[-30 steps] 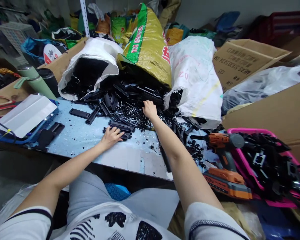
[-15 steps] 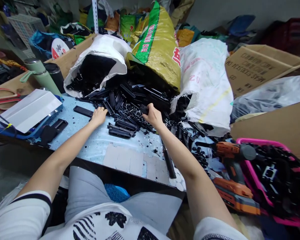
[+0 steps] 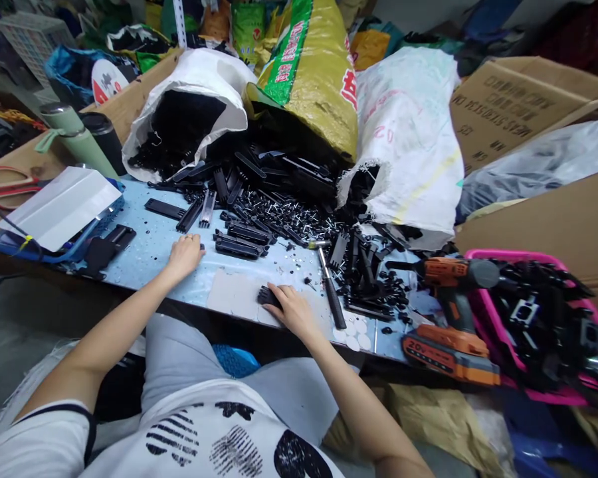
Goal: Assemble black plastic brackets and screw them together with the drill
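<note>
My right hand point(image 3: 293, 309) is closed on a black plastic part point(image 3: 268, 297) with a ribbed end, low over the pale grey pad point(image 3: 234, 293) by the bench's front edge. Further left, my left hand point(image 3: 185, 257) is curled over the blue bench top point(image 3: 152, 265); a small black piece point(image 3: 202, 247) shows at its fingertips, mostly hidden. Two long black plastic parts point(image 3: 242, 245) lie side by side between the hands. A hammer point(image 3: 333, 299) with a black handle rests to the right of my right hand. Behind it spreads a heap of small screws point(image 3: 289, 216).
Three sacks stand at the back: a white sack point(image 3: 219, 73), a yellow sack point(image 3: 316, 86) and another white sack point(image 3: 413, 146), with black parts at their mouths. An orange drill point(image 3: 453, 312) and a pink basket point(image 3: 483, 299) are at right. Red scissors point(image 3: 10, 189) lie left.
My right hand has come from the heap to the grey pad, bringing a black part. My left hand has drawn nearer the front edge. The hammer's head is now uncovered.
</note>
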Action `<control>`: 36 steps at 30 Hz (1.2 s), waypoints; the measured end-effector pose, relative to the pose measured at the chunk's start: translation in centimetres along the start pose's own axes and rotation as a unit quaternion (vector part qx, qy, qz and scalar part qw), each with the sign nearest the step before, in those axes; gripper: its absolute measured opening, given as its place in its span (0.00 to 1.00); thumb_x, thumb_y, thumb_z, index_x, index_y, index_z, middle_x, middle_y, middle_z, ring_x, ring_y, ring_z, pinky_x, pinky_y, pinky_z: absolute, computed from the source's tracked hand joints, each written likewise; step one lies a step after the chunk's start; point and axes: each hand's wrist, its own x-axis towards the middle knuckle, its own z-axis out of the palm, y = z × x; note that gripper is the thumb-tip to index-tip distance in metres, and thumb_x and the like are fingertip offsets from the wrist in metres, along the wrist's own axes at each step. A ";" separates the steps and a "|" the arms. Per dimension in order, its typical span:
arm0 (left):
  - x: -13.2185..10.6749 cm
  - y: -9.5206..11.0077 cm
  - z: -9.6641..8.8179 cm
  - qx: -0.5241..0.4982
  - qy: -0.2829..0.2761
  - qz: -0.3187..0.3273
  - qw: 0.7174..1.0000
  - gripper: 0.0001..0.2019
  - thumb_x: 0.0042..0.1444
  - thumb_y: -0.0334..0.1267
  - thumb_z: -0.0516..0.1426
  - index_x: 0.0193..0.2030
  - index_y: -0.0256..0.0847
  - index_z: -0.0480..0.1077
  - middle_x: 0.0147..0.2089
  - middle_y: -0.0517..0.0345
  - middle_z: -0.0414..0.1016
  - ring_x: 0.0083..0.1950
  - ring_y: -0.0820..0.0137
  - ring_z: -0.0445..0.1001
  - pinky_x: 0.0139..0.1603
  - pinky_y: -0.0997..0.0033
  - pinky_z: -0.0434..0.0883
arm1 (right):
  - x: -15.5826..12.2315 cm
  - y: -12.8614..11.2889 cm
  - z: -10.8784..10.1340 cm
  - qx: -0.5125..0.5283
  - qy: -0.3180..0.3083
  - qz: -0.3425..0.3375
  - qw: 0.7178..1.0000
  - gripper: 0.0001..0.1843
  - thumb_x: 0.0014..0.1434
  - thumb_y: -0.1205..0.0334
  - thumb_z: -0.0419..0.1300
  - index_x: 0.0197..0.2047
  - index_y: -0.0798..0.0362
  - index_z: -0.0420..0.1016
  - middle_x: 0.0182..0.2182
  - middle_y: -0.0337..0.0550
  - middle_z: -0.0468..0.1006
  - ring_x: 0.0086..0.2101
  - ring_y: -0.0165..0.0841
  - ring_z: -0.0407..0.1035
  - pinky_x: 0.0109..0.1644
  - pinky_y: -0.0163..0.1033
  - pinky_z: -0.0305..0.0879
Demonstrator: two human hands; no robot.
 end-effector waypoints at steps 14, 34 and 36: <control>-6.9 12.0 1.3 -0.245 0.034 0.199 0.948 0.09 0.58 0.36 0.53 0.43 0.34 0.66 0.42 0.46 0.69 0.46 0.61 0.67 0.47 0.61 0.67 | 2.8 -2.8 1.5 0.592 0.135 0.272 0.746 0.37 0.56 0.41 0.53 0.64 0.52 0.56 0.34 0.45 0.69 0.28 0.30 0.68 0.28 0.37 0.69; -11.6 14.1 -1.0 -0.411 0.185 0.196 0.871 0.19 0.64 0.39 0.47 0.60 0.38 0.63 0.43 0.49 0.69 0.44 0.69 0.71 0.45 0.69 0.70 | 0.6 -3.2 -1.4 0.393 0.176 0.023 0.902 0.29 0.59 0.53 0.57 0.62 0.54 0.63 0.41 0.49 0.73 0.35 0.32 0.69 0.42 0.40 0.68; -11.9 15.2 -0.9 -0.432 0.256 0.179 0.846 0.19 0.64 0.36 0.46 0.61 0.38 0.62 0.43 0.47 0.68 0.45 0.70 0.70 0.45 0.69 0.70 | 0.6 -4.0 -1.3 0.386 0.225 0.014 0.895 0.28 0.61 0.54 0.55 0.63 0.54 0.62 0.44 0.50 0.72 0.36 0.32 0.69 0.43 0.40 0.69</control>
